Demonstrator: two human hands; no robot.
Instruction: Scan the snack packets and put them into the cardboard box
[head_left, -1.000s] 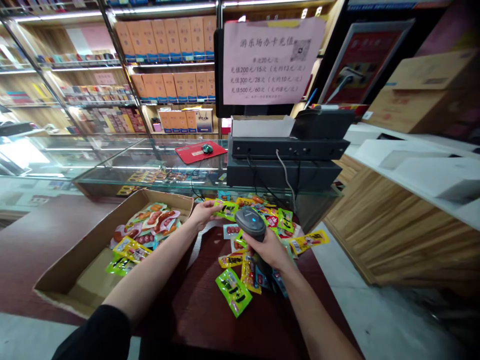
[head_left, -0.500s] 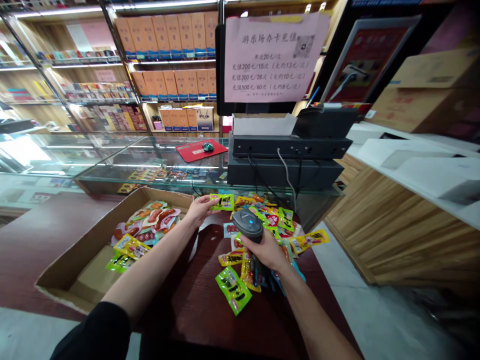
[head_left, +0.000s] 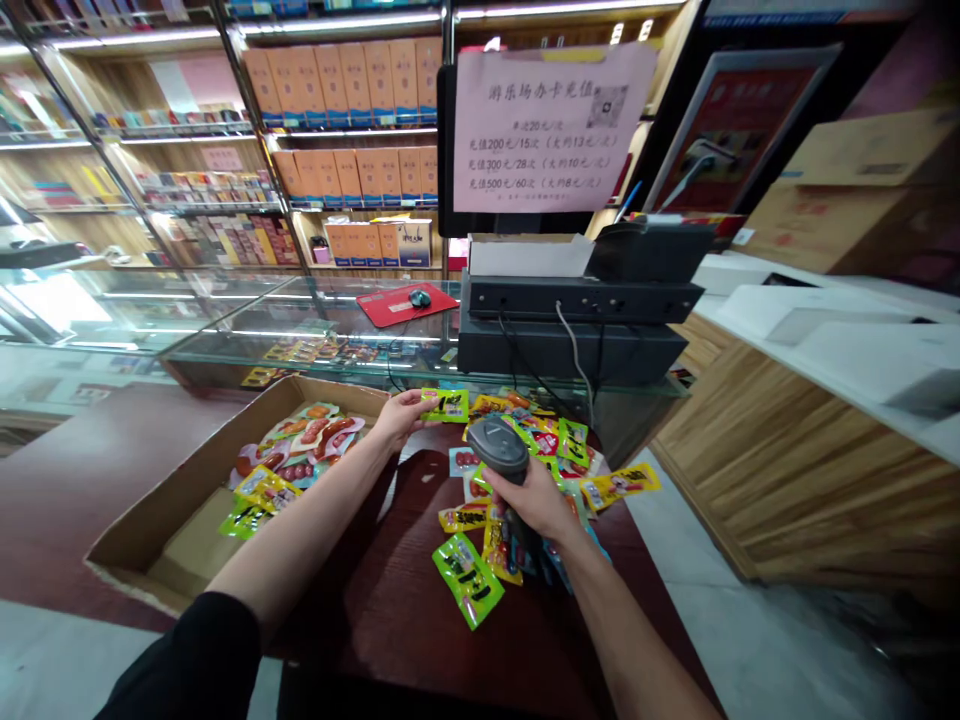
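Between the fingertips of my left hand (head_left: 403,418) is a green snack packet (head_left: 448,405), held by its left end at the far edge of the table. My right hand (head_left: 534,497) is wrapped round the grip of a dark barcode scanner (head_left: 498,446), its head tilted toward the green packet. Beneath and around the scanner lies a pile of green, yellow and blue packets (head_left: 574,442). A separate green packet (head_left: 468,581) lies on the dark red table (head_left: 405,630) nearer to me. More sausage packets (head_left: 304,445) are in the cardboard tray (head_left: 150,520) on the left.
A glass counter (head_left: 337,300) behind the table bears a red mat (head_left: 394,304) with a mouse (head_left: 419,298). A monitor with a pink sign (head_left: 551,130) stands over a dark cash drawer (head_left: 562,345) with hanging cables. Wooden cabinet (head_left: 787,460) at the right.
The view has shifted slightly, and the blue light on top of the scanner no longer shows. Both hands keep their holds in almost the same places.
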